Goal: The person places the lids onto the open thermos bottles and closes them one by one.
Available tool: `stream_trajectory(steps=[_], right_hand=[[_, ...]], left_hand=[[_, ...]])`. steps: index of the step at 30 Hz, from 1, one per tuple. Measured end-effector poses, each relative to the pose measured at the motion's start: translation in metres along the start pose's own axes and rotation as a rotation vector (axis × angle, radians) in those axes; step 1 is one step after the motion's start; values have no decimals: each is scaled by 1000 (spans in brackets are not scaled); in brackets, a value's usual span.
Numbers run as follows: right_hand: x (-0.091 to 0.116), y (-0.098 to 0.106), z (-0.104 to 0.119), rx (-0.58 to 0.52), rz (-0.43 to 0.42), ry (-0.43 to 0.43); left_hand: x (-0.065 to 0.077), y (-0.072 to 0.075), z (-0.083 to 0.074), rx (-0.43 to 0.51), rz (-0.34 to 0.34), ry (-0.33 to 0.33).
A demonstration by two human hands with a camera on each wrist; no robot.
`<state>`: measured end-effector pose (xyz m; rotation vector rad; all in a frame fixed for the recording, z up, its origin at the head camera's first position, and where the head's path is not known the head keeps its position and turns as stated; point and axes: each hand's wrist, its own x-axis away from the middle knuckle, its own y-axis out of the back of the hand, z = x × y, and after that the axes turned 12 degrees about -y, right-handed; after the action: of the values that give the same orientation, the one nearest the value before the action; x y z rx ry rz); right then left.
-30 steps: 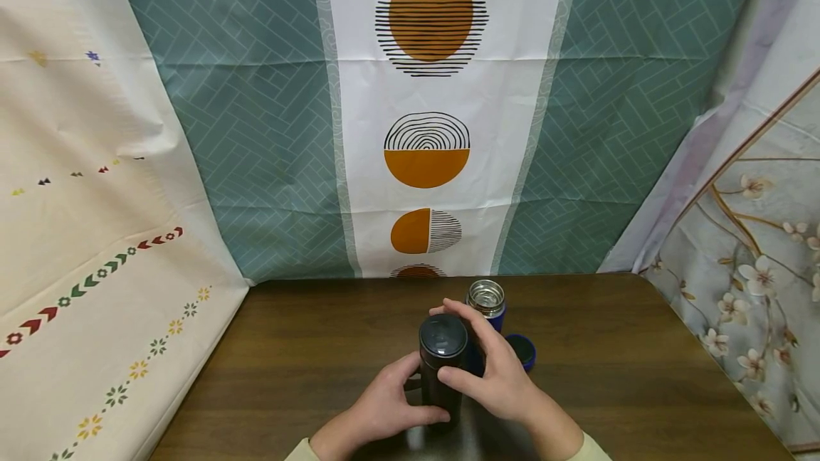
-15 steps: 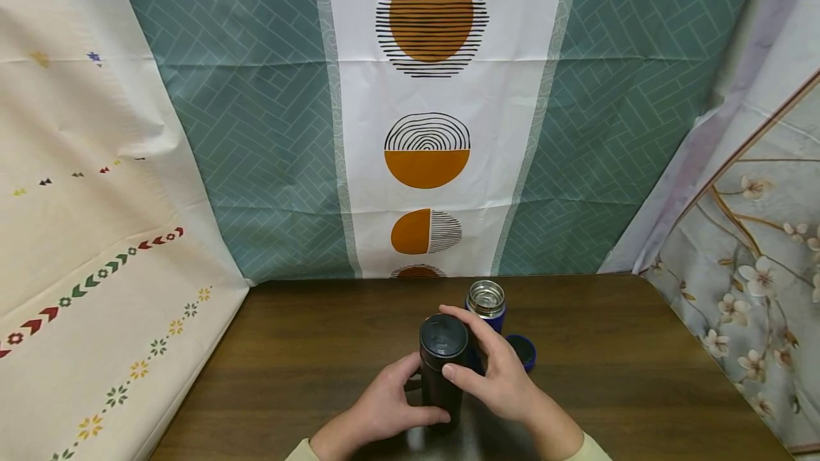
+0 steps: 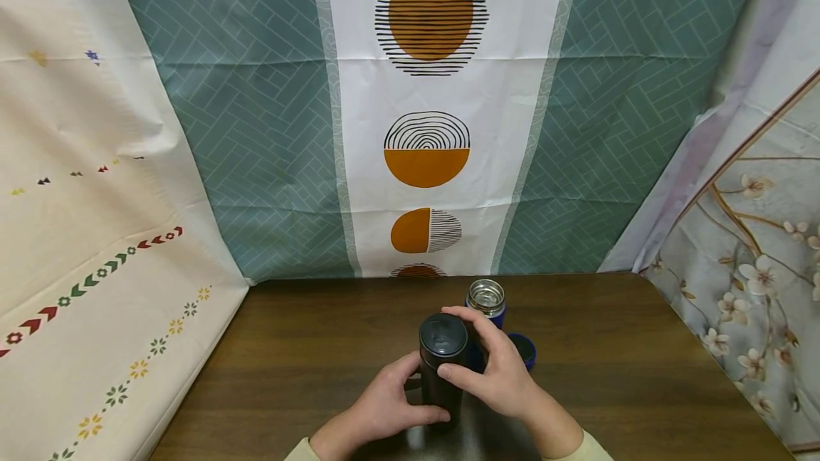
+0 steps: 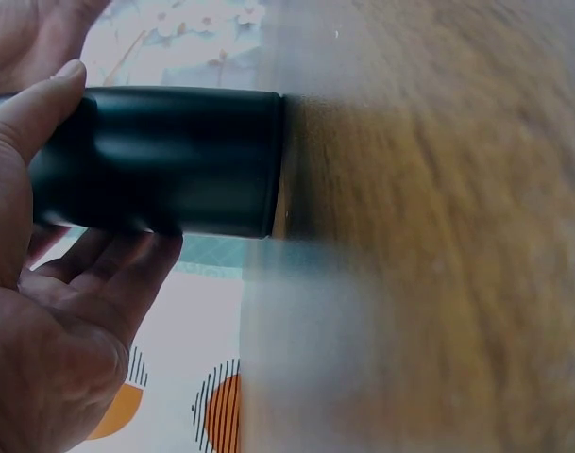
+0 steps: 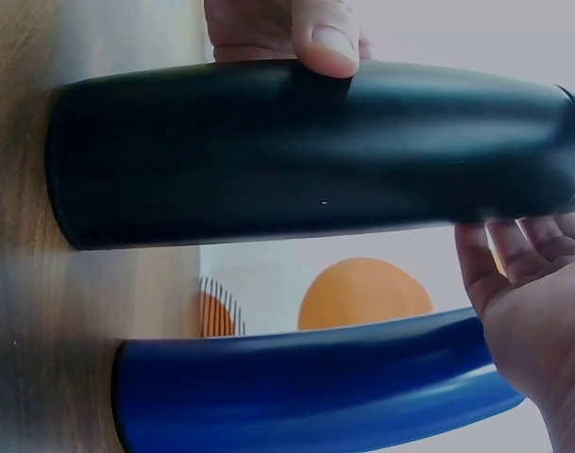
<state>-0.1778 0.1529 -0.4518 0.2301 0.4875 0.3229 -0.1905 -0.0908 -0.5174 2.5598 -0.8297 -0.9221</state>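
A black vacuum flask [image 3: 442, 375] stands upright on the table in front of me, its dark lid [image 3: 443, 335] on top. My left hand [image 3: 387, 404] grips the lower body, thumb on the near side; the left wrist view shows its fingers [image 4: 155, 260] along the far side. Around the lid, my right hand [image 3: 502, 379] holds on with thumb and fingers. In the right wrist view the flask's body [image 5: 315, 156] rests its base on the wood, and part of the right hand [image 5: 551, 311] shows near the lid end.
Just behind the right hand stands a blue flask [image 3: 487, 299] with its steel mouth uncovered. Its dark, blue-rimmed lid [image 3: 524, 351] lies on the table [image 3: 307, 347] beside it. A patterned cloth [image 3: 426, 91] hangs behind the table.
My right hand's fingers and thumb have shifted slightly around the lid. The left hand and the black flask stay in place.
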Motion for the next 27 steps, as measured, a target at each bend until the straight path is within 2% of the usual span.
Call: stream_trajectory(steps=[12,27], right_hand=[[1,-2,0,50,-62,-6],[2,-6,1,36,-89,-41]], left_hand=[[0,0,-1,8,1,8],[-1,0,0,-3,4,13]])
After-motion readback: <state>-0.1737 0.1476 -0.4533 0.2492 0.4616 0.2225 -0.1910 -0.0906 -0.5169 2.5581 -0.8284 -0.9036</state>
